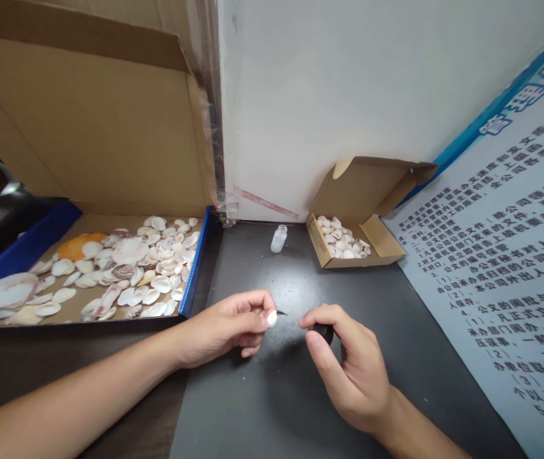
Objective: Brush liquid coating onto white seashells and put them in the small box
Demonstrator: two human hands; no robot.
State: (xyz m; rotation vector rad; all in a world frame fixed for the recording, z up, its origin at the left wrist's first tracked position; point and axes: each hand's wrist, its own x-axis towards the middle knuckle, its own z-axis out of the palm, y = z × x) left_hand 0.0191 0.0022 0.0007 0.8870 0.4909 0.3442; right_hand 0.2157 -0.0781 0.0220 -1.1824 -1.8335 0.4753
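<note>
Near the middle of the grey table, my left hand [233, 328] pinches a small white seashell [272, 318] between thumb and forefinger. A thin dark tip [281, 312] shows right beside the shell. My right hand [351, 363] is curled around a black, cap-like object [323, 332], mostly hidden by the fingers; I cannot tell whether the dark tip belongs to it. Beyond both hands stands a small clear bottle [279, 240] with whitish contents and no cap on it.
At the left, a blue-edged cardboard box [190, 271] with its lid raised holds many shells. A smaller open cardboard box [386, 239] with shells stands at the back right. A white wall panel [348, 83] rises behind, and a printed poster [506, 268] is on the right.
</note>
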